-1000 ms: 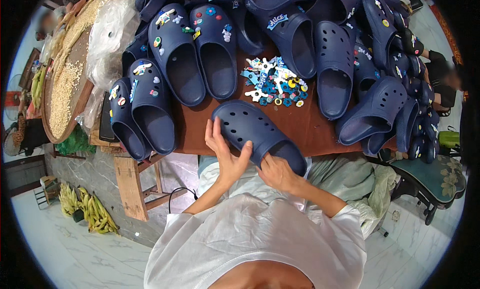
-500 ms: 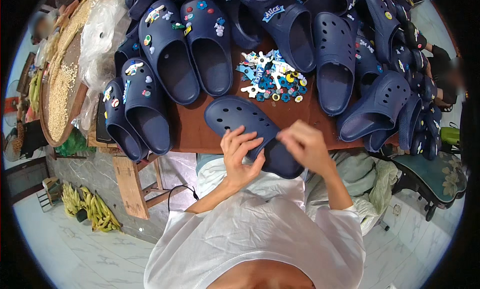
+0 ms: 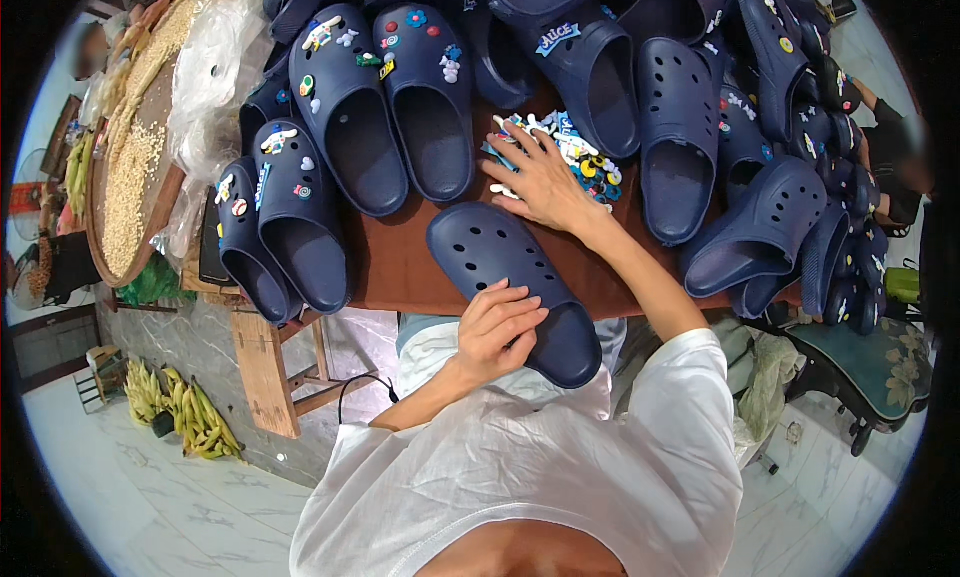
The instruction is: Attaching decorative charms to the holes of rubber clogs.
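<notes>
A plain navy clog (image 3: pixel 500 258) with bare holes lies at the table's near edge, its heel jutting past the edge toward me. My left hand (image 3: pixel 497 329) grips its side near the foot opening, fingers bent over the upper. Fingers spread, my right hand (image 3: pixel 548 185) rests over a pile of shoe charms (image 3: pixel 597 173) in the middle of the table. The pile mixes white, blue, black and yellow pieces, and the hand hides part of it. Beyond it, a decorated clog pair (image 3: pixel 424 97) stands with charms fixed in the toes.
More navy clogs crowd the table's far side, including an undecorated clog (image 3: pixel 680 127) right of the pile. At left are a plastic bag (image 3: pixel 208 87) and a round tray of pale kernels (image 3: pixel 125 222). A wooden stool (image 3: pixel 262 372) stands below; bananas (image 3: pixel 195 417) lie on the floor.
My right hand has left the clog's opening and reached forward onto the charm pile, its fingers spreading. My left hand stays on the clog, which sits slightly turned.
</notes>
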The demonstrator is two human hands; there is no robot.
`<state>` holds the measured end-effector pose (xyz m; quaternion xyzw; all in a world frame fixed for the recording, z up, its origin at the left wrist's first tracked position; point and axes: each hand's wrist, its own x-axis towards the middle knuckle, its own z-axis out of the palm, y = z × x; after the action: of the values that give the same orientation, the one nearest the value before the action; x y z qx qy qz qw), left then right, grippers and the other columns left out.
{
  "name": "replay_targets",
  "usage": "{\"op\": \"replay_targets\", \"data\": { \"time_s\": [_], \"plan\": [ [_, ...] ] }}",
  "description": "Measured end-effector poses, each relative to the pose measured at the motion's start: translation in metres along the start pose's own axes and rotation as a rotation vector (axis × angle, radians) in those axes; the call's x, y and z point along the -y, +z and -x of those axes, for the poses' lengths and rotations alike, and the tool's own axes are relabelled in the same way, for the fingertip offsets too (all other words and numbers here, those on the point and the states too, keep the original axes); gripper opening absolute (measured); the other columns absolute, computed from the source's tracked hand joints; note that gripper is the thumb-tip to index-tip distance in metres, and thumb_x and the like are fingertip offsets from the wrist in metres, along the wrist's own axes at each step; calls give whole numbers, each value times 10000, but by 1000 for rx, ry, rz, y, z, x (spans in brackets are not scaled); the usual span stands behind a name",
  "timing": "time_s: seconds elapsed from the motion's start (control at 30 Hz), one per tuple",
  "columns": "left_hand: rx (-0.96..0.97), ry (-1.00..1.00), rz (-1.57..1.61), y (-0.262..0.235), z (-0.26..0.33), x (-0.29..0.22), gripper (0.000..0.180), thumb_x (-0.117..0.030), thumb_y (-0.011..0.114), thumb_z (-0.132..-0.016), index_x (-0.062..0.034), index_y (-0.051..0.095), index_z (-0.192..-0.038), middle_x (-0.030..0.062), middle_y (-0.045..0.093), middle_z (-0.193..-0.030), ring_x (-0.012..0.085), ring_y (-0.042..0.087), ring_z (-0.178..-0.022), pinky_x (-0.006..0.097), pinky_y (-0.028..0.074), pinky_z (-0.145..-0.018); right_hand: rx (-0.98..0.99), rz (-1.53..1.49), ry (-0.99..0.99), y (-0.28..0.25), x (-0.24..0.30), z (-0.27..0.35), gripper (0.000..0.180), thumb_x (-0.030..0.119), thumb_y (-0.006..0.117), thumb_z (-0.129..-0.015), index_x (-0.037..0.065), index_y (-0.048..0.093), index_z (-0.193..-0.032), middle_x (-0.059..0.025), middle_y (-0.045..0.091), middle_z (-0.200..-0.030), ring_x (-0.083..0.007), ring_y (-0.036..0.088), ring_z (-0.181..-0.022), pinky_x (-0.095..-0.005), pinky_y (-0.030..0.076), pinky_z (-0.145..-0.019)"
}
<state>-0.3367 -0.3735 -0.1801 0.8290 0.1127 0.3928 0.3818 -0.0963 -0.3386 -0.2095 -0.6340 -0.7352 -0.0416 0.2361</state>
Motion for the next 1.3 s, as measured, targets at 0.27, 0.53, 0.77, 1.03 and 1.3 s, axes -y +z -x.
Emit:
{"op": "replay_targets", "data": {
  "time_s": [0.27, 0.53, 0.77, 1.03, 1.3],
  "plan": [
    [68, 69, 65, -3, -14, 2, 331, 65, 708, -671, -36, 765, -980, 101, 734, -1028, 281, 706, -1021, 457, 564, -969, 3, 29, 58, 1, -10, 14, 336, 221, 750, -812, 105, 653, -1112, -80, 610, -1267, -292, 509, -1294, -525, 365, -1078],
    [201, 189, 90, -10, -30, 16, 383, 61, 739, -655, -31, 758, -1026, 106, 728, -1069, 280, 703, -1032, 440, 574, -969, -56, 7, 118, -12, -17, 32, 271, 167, 726, -857, 104, 653, -1110, -74, 615, -1249, -292, 514, -1293, -517, 353, -1097],
    [261, 283, 86, -24, -34, 13, 352, 48, 743, -682, -32, 757, -1025, 100, 727, -1080, 266, 700, -1046, 429, 570, -976, 104, -275, 196, -42, -23, 22, 291, 121, 664, -913, 82, 654, -1201, -113, 591, -1354, -324, 477, -1358, -491, 342, -1136],
    [209, 238, 47, -22, -29, 18, 357, 43, 755, -687, -36, 757, -1036, 97, 727, -1057, 276, 700, -1041, 431, 575, -967, -59, 7, 34, -15, -32, -26, 352, 72, 666, -834, 52, 660, -1186, -107, 611, -1245, -297, 578, -1157, -451, 451, -965],
    [264, 273, 35, -23, -42, 23, 349, 47, 748, -695, -29, 755, -1035, 98, 726, -1049, 273, 699, -1036, 430, 578, -958, 93, 299, 164, -1, -35, -22, 352, 57, 595, -885, 54, 648, -1233, -96, 605, -1146, -265, 595, -1026, -400, 452, -869]
  ]
}}
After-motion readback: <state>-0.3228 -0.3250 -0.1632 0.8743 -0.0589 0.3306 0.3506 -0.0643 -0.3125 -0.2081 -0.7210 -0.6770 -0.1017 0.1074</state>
